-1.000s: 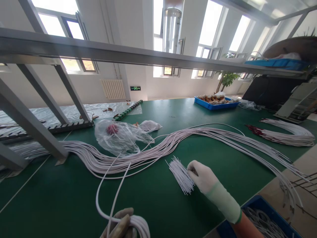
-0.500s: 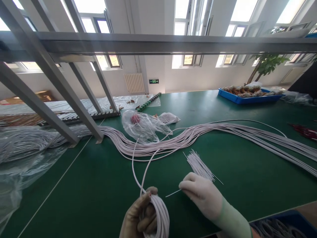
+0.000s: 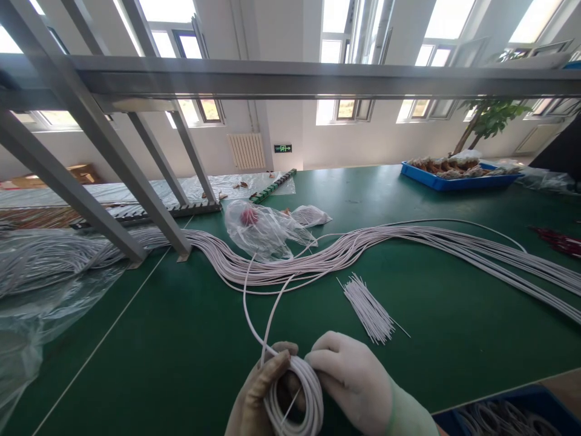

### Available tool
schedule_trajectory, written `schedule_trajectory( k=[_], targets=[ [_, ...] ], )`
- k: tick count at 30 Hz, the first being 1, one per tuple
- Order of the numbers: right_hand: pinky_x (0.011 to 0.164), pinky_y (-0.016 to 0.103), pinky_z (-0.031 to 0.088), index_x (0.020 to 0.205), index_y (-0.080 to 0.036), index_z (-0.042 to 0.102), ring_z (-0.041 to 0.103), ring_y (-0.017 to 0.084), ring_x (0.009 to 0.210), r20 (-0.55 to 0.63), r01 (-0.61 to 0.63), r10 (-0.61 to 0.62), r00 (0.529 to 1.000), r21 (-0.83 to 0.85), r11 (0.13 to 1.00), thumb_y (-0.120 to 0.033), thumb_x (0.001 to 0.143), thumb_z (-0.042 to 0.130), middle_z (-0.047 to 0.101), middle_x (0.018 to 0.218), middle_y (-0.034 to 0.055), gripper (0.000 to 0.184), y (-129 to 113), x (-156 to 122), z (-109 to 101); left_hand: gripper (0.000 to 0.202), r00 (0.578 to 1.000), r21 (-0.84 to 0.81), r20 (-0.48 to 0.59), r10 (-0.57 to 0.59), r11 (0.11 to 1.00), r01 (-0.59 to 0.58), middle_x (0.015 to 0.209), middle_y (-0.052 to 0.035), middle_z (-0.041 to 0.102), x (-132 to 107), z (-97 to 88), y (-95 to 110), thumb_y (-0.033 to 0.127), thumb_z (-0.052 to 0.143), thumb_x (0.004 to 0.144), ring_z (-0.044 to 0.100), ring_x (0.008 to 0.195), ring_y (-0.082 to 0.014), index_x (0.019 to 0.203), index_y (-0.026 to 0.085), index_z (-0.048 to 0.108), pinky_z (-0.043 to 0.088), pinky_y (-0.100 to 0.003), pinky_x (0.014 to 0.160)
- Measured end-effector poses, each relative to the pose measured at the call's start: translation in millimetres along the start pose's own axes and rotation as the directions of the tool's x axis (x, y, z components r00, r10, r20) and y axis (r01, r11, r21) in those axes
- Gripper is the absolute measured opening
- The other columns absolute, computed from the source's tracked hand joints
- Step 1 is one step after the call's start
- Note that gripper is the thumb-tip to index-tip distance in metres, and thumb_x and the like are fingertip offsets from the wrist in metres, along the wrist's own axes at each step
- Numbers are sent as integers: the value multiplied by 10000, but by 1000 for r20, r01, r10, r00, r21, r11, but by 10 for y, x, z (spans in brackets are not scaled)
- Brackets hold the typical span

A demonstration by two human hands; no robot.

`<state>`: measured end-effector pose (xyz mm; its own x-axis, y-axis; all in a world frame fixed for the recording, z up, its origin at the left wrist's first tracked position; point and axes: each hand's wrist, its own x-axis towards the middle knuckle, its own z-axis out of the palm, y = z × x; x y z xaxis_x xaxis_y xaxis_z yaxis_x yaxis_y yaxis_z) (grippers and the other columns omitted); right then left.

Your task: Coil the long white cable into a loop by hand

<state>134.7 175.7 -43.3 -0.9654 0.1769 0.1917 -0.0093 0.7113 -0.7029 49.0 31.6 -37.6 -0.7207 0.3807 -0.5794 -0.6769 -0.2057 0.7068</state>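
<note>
My left hand (image 3: 265,390), in a brownish glove, is closed around a coil of white cable (image 3: 313,396) at the bottom middle of the head view. Two cable ends (image 3: 247,303) rise from the top of the coil. Against the coil's right side, my right hand (image 3: 351,378), in a white glove, pinches a thin white tie (image 3: 291,404). Part of this tie shows inside the ring of the coil; the pinched end is hidden by the fingers. Beyond my right hand lies a bunch of similar thin white ties (image 3: 370,310).
A long bundle of white cables (image 3: 281,272) runs across the green table (image 3: 181,339). Behind it lie a clear plastic bag (image 3: 254,233) and a blue tray (image 3: 426,177). Grey metal posts (image 3: 122,181) stand at left. A blue bin (image 3: 447,421) with coils sits at lower right.
My right hand has moved left and down to the coil with the tie, which now passes into the coil's ring. My left hand has turned the coil so its opening faces me more.
</note>
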Motion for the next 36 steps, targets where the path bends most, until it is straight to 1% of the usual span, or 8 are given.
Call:
schedule_trajectory(
  k=[6, 10, 14, 20, 23, 27, 30, 36],
  targets=[
    [893, 381, 603, 1258, -250, 698, 709, 236, 988, 6, -184, 192, 981, 320, 929, -203, 969, 533, 733, 1098, 62, 337, -161, -64, -1, 65, 1000, 36, -14, 15, 999, -14, 814, -75, 787, 19, -63, 85, 258, 796, 852, 719, 745, -213, 854, 194, 806, 622, -278, 714],
    [962, 461, 604, 1425, -325, 620, 699, 313, 1102, 90, -385, 375, 923, 283, 879, -289, 817, 757, 720, 1225, 53, 624, -294, -56, 43, 128, 1000, 19, -16, -10, 1000, 10, 886, -50, 795, 10, -58, 90, 280, 870, 780, 741, 779, -222, 857, 231, 780, 629, -303, 711],
    [994, 513, 594, 1563, -261, 499, 668, 355, 1182, 193, -484, 452, 871, 180, 856, -394, 813, 778, 674, 1331, 110, 811, -382, 49, 48, 241, 1000, 104, -14, 25, 994, -23, 866, -41, 768, -23, -34, 93, 394, 903, 764, 737, 823, -233, 795, 226, 733, 607, -314, 715],
    [953, 504, 602, 1520, -226, 540, 677, 334, 1120, 70, -382, 377, 924, 96, 919, -384, 896, 718, 679, 1286, 131, 668, -266, 57, 109, 313, 995, 26, 82, 62, 998, -64, 874, -18, 812, -75, -27, 119, 481, 952, 689, 759, 803, -216, 829, 251, 792, 610, -282, 740],
    [861, 455, 620, 1375, -247, 656, 697, 307, 1028, -47, -169, 172, 984, 64, 984, -382, 975, 650, 715, 1191, 110, 422, -158, -16, 141, 242, 993, 56, 105, 63, 996, -69, 827, -10, 812, -40, -56, 142, 451, 945, 710, 765, 791, -215, 769, 264, 803, 612, -274, 728],
    [768, 403, 623, 1144, -232, 755, 703, 263, 882, -181, 62, -65, 981, -21, 998, -339, 1072, 514, 740, 1034, 96, 273, -99, -62, 117, 272, 986, 124, 163, -42, 992, 21, 807, -67, 802, 55, -105, 116, 458, 924, 729, 770, 851, -301, 824, 228, 816, 624, -358, 730],
    [774, 365, 632, 1115, -213, 791, 712, 244, 870, -220, 72, -62, 974, 40, 997, -330, 1059, 577, 743, 1002, 96, 250, -93, -42, 92, 332, 976, 44, 215, -34, 999, 25, 820, -57, 790, 88, -122, 58, 460, 947, 697, 756, 839, -286, 887, 221, 816, 615, -342, 719],
    [708, 222, 618, 981, -228, 856, 731, 170, 785, -294, -7, 129, 947, 383, 924, -277, 934, 781, 740, 901, 52, 101, -56, -6, 138, 367, 939, 77, 323, -115, 992, 95, 681, -1, 665, 91, -147, 28, 512, 924, 732, 583, 574, -143, 901, 220, 779, 484, -239, 538]
  ],
)
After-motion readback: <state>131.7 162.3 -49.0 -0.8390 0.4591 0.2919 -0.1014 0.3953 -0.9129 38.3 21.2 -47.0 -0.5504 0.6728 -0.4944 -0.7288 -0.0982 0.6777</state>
